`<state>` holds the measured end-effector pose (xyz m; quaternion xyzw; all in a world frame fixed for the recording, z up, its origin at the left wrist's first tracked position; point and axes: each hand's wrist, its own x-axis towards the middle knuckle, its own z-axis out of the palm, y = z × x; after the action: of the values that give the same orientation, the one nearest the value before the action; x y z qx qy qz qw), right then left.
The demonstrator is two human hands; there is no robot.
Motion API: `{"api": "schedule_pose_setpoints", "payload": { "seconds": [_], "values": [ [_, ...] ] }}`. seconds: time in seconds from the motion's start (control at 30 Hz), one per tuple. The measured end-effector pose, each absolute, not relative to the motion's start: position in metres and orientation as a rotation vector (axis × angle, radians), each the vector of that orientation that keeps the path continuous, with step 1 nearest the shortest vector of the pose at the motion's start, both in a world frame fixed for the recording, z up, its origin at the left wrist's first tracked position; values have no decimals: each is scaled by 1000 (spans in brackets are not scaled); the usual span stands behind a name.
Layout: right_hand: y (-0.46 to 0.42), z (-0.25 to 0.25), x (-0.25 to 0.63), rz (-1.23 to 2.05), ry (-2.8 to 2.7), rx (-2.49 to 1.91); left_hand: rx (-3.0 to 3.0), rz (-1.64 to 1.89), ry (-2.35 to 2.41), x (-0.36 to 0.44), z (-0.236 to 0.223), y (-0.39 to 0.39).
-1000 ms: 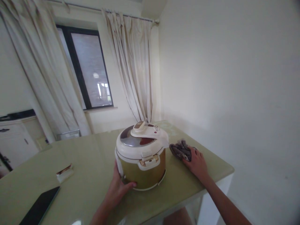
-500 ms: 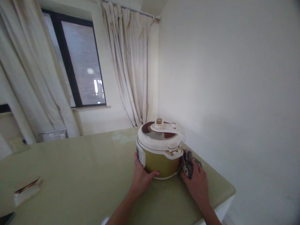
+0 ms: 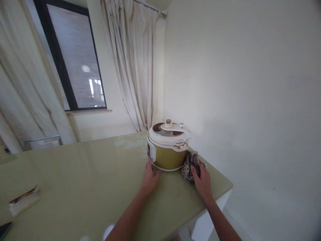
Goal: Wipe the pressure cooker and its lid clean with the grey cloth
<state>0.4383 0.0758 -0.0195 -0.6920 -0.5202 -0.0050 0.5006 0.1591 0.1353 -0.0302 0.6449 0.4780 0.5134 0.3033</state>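
Note:
An electric pressure cooker (image 3: 169, 157) stands upright near the table's right-hand edge, with an olive-green body and a white lid. Its control panel faces left. My left hand (image 3: 150, 178) is at the cooker's lower left front, thumb and fingers apart, the fingertips against or very near its base. To the right of the cooker, my right hand (image 3: 202, 180) has its fingers closed over a bunched, dark patterned cloth (image 3: 187, 171). The cloth lies on the table beside the cooker's base.
The pale green table (image 3: 87, 177) ends at a white wall (image 3: 245, 100) on the right. A white packet with a brown edge (image 3: 24, 201) lies at the left, near a dark flat object (image 3: 4, 229). Curtains (image 3: 130, 67) and a window (image 3: 75, 60) are behind.
The cooker has shifted farther from me. My left hand's thumb has come off its front onto the lower edge. My right hand and the cloth have moved slightly left relative to the view.

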Motion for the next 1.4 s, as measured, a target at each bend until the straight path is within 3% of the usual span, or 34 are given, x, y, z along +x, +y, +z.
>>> {"api": "schedule_pose_setpoints", "payload": {
  "seconds": [0.33, 1.4],
  "values": [
    [84, -26, 452, 70, -1164, -1609, 1643, 1282, 1217, 152, -28, 101],
    [84, -26, 445, 76, -1103, -1635, 1688, 1223, 1158, 149, -24, 103]
  ]
}}
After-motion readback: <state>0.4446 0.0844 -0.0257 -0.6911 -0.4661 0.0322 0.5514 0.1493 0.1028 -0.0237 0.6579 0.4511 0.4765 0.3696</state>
